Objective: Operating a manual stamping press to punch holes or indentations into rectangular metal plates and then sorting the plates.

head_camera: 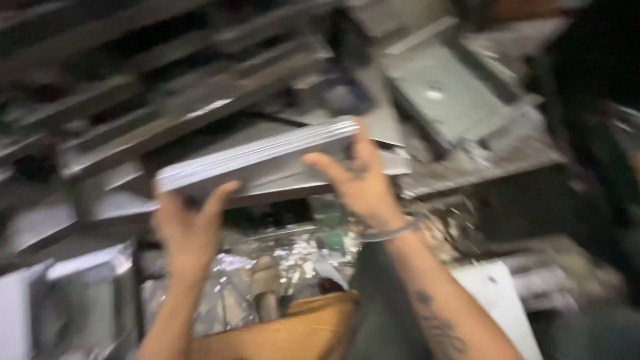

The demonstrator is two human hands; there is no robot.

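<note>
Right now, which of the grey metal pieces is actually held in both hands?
The flat stack of sheets at centre, left hand and right hand at its ends; the others lie on the press behind.

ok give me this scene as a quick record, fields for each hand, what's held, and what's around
left hand: left hand grips the near left end of the stack
right hand: right hand grips its right end, metal bangle on the wrist
held: stack of thin grey sheets, tilted, raised
behind: grey metal machine bed
below: shiny scraps, brown cardboard
image: motion-blurred

Brown cardboard box at the bottom, below hands
</note>
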